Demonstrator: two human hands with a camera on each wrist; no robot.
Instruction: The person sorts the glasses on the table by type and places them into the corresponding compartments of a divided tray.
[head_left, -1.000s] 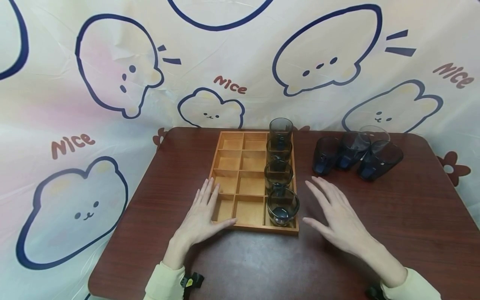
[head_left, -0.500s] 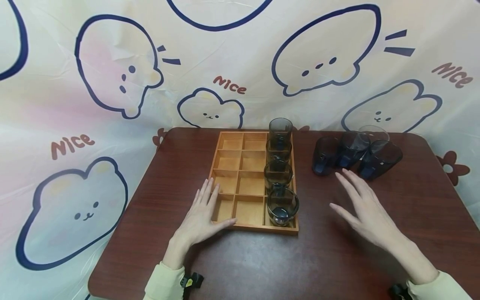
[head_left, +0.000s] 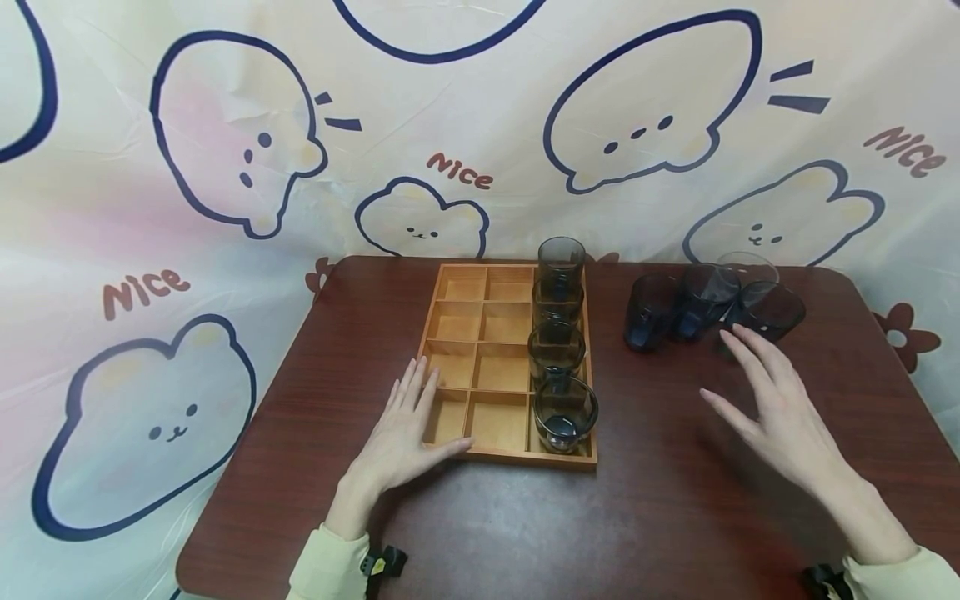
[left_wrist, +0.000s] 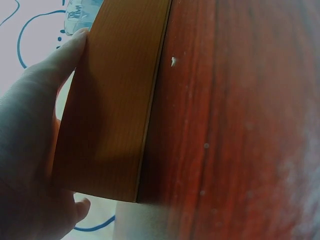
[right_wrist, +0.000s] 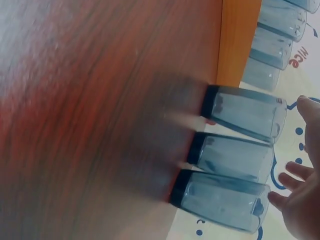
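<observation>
A wooden compartment box (head_left: 498, 425) lies on the table, with several dark tinted glasses (head_left: 566, 412) standing along its right column. My left hand (head_left: 397, 437) rests at the box's front left corner, thumb along the front edge and fingers on the left side. In the left wrist view the thumb lies at the top of the box's front wall (left_wrist: 115, 100). My right hand (head_left: 791, 421) holds nothing, its fingers spread, and its fingertips overlap the rightmost loose glass (head_left: 772, 308) in the head view. The right wrist view has the fingertips near the rims of upright glasses (right_wrist: 225, 200).
Right of the box, other loose glasses (head_left: 651, 312) stand close together, one partly hidden at the back. The left and middle columns of the box hold nothing. A printed cloth (head_left: 450, 100) hangs behind the reddish-brown table (head_left: 525, 533).
The right hand has moved rightward and slightly away, from beside the box to the rightmost loose glass. The left hand, box and glasses have stayed in place.
</observation>
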